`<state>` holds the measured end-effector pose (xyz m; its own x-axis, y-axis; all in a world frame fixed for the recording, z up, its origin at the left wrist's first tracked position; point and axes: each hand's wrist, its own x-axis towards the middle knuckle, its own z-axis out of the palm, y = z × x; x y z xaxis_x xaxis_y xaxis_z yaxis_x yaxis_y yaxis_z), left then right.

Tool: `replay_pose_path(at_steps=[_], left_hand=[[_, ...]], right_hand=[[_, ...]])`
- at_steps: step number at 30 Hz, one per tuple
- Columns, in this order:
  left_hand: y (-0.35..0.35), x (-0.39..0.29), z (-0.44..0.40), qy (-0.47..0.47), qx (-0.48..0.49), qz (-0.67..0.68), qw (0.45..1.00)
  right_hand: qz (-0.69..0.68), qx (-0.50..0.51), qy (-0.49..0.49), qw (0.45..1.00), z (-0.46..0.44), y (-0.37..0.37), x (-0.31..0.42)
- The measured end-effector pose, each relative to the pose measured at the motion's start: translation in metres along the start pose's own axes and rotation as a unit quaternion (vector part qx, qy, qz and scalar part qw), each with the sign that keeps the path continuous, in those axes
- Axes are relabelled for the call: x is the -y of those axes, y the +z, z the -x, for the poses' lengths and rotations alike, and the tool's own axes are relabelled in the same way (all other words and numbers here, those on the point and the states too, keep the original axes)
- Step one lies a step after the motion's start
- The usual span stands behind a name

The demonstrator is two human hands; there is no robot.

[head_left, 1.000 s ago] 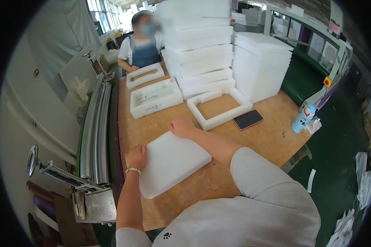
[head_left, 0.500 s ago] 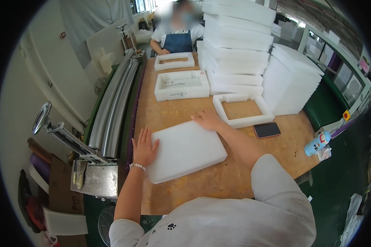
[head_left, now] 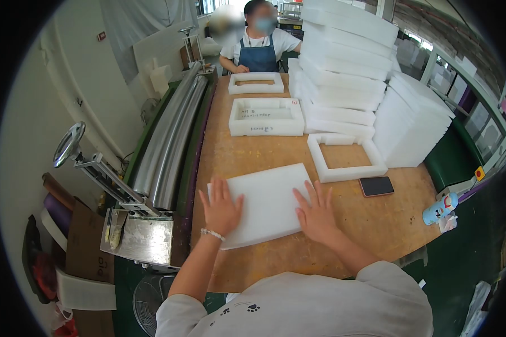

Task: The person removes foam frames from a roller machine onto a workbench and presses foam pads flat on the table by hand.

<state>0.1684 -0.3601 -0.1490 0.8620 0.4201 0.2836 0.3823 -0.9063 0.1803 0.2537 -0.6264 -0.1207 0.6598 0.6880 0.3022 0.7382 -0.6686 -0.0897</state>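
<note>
A thick white foam block (head_left: 269, 199) lies flat on the wooden table (head_left: 253, 269) in front of me, slightly turned. My left hand (head_left: 221, 210) rests on its left part with the fingers spread; a beaded bracelet circles that wrist. At the block's right edge lies my right hand (head_left: 316, 216), fingers apart, the fingertips over its top. Neither hand is wrapped around anything. Beyond the block and to the right is a white foam frame (head_left: 347, 174) with a rectangular opening. Next to it lies a black-screened phone (head_left: 376, 186).
A roller machine (head_left: 168, 146) with a handwheel (head_left: 69, 145) runs along the table's left side. Marked foam frames (head_left: 267, 128) and tall foam stacks (head_left: 348, 62) stand farther back. A blue bottle (head_left: 439, 209) stands at the right edge. A co-worker (head_left: 258, 56) sits opposite.
My right hand has moved from the block's far edge to its right side. The left hand has shifted further onto the block. The view has turned slightly.
</note>
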Motion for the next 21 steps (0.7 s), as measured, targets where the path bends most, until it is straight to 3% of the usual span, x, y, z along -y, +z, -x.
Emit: replay_pose_path(at_steps=[1,4,9,21], left_hand=[[-0.004,-0.018,0.014,0.046,0.011,-0.009,0.999],[-0.012,-0.045,0.033,0.1,-0.032,0.032,0.994],[-0.024,-0.038,0.033,0.102,-0.012,0.107,0.989],[-0.034,-0.04,0.034,0.111,-0.024,0.117,0.987]], right_hand=[[-0.019,0.05,-0.008,0.999,-0.005,-0.003,0.016],[-0.112,0.023,-0.096,0.989,-0.009,0.019,0.052],[-0.169,0.046,-0.105,0.979,-0.038,0.012,0.061],[-0.186,0.001,-0.105,0.977,-0.038,0.015,0.056]])
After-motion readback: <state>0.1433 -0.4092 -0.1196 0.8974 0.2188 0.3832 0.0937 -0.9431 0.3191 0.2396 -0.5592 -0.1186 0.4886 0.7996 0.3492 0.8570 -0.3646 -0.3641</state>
